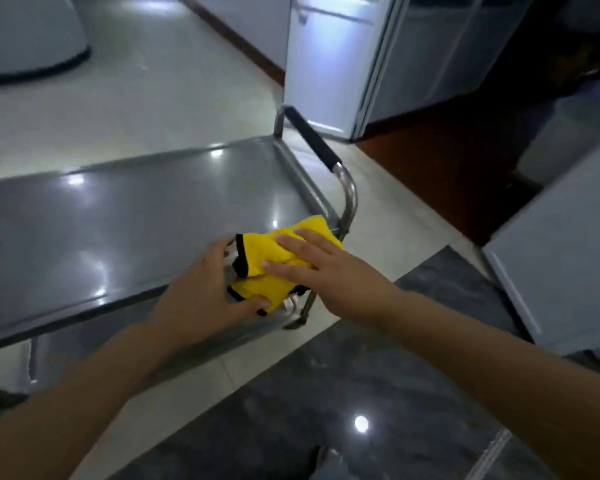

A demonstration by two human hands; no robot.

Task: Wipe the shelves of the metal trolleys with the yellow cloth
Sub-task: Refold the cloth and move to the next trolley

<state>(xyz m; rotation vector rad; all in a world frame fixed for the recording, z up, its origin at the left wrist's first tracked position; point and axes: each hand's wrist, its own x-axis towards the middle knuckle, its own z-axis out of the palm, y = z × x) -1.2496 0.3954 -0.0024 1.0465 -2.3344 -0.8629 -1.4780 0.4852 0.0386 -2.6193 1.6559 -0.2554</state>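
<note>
Dark stone bench [343, 393] nearest, cut off by the bottom edge. Both forearms enter from below. Left hand [201, 292] grips the yellow cloth [274, 261] at its near left edge, thumb on top, fingertips hidden behind the fabric. Right hand [312, 268] lies flat on the cloth, fingers [291, 242] straight, pressing down. Cloth bunched at the near right corner of the metal trolley [118, 216] top shelf. Lower shelf mostly hidden. Padded handle [312, 136] farther right. Background cabinets blurred.
</note>
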